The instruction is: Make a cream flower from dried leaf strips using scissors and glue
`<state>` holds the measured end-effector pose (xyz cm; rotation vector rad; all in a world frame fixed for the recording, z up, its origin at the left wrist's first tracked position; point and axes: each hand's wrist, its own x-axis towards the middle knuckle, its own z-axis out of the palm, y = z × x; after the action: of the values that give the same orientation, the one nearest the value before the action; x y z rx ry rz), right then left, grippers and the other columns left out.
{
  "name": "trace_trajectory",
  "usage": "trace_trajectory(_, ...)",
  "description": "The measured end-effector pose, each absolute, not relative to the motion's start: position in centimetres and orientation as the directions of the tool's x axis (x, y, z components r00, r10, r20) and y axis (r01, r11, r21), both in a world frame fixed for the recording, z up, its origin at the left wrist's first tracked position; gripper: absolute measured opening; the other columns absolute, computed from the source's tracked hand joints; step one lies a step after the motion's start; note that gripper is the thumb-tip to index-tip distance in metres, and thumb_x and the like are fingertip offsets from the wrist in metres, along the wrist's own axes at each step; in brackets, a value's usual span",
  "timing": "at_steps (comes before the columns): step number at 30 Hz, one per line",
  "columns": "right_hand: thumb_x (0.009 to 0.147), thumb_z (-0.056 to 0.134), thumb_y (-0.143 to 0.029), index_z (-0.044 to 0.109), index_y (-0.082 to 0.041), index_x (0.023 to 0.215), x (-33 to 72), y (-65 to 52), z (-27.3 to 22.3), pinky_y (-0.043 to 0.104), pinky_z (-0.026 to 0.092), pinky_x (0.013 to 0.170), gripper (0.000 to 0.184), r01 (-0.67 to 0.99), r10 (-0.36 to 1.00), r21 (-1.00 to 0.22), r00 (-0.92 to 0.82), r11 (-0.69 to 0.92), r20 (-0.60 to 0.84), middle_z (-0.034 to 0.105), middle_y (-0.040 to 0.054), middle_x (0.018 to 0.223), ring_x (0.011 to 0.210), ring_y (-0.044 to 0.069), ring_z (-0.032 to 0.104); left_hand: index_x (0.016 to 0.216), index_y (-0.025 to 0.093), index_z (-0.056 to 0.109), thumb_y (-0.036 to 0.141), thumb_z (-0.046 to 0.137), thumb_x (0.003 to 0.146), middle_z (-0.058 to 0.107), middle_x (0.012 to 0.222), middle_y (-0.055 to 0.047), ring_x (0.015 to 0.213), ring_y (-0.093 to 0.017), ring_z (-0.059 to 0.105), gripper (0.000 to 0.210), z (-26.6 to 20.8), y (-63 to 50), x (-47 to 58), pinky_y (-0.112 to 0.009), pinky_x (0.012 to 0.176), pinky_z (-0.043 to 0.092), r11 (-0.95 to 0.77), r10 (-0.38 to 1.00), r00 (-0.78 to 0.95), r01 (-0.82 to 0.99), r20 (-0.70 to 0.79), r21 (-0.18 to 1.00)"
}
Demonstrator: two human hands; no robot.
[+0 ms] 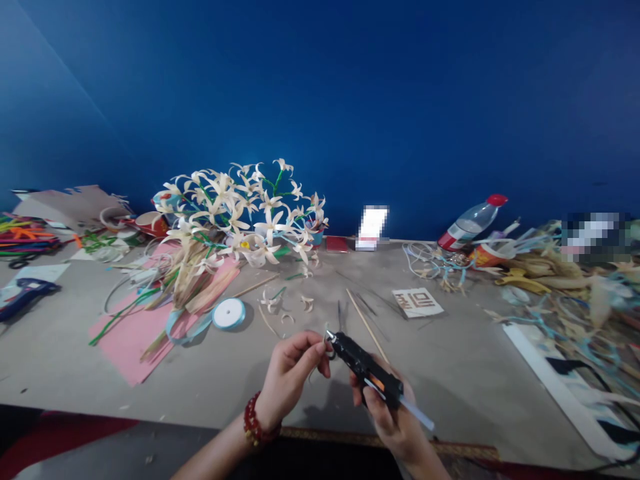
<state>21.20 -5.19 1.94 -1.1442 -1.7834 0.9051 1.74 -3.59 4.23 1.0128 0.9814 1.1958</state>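
My right hand [387, 407] is wrapped round a black hot glue gun [367, 367], with a clear glue stick [419, 413] poking out of its back end. The gun's metal nozzle points up and left, at the fingertips of my left hand [296, 363]. Those fingers pinch a small pale petal strip [326, 339], mostly hidden by the fingers; whether the nozzle touches it I cannot tell. Just beyond lie loose curled petals [307, 303] and a small white flower with a green stem [273, 300]. A thin wooden stick [367, 323] lies behind the gun.
White handmade flowers on green stems [240, 207] stand at the back. Left of my hands are a blue ribbon spool [229, 313] and pink paper [133, 340]. A power strip [555, 393], a tilted bottle [470, 223] and tangled dried husks [550, 267] are at right.
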Motion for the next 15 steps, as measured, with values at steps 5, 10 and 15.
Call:
trace_trajectory(5, 0.096, 0.047, -0.046, 0.063, -0.020, 0.090, 21.2, -5.2, 1.8, 0.025, 0.050, 0.051, 0.031, 0.345, 0.934, -0.879, -0.259, 0.329, 0.247, 0.068, 0.0057, 0.073, 0.057, 0.018, 0.064, 0.084, 0.014, 0.068, 0.039, 0.062, 0.092, 0.065, 0.060, -0.001, 0.061, -0.014, 0.056, 0.026, 4.0, -3.7, 1.6, -0.025, 0.068, 0.045, 0.082, 0.991, 0.122, -0.235, -0.054, 0.969)
trace_trajectory(10, 0.093, 0.050, -0.043, 0.063, -0.020, 0.094, 21.7, -4.9, 1.4, 0.025, 0.053, 0.054, 0.026, 0.367, 0.946, -0.880, -0.237, 0.300, 0.223, 0.070, 0.0051, 0.075, 0.058, 0.019, 0.066, 0.084, 0.014, 0.069, 0.041, 0.062, 0.092, 0.065, 0.060, -0.002, 0.061, -0.014, 0.056, 0.029, 3.9, -3.8, 1.6, -0.027, 0.069, 0.044, 0.089, 0.991, 0.121, -0.250, -0.060, 0.964)
trace_trajectory(15, 0.090, 0.057, -0.037, 0.061, -0.021, 0.105, 22.7, -4.6, 0.8, 0.027, 0.055, 0.064, 0.021, 0.526, 0.932, -0.769, -0.196, 0.363, 0.306, 0.073, 0.0050, 0.082, 0.069, 0.021, 0.070, 0.081, 0.014, 0.070, 0.038, 0.067, 0.088, 0.060, 0.056, 0.000, 0.059, -0.013, 0.052, 0.025, 3.6, -3.5, 1.4, -0.029, 0.076, 0.044, 0.175, 0.979, 0.173, -0.451, -0.106, 0.875)
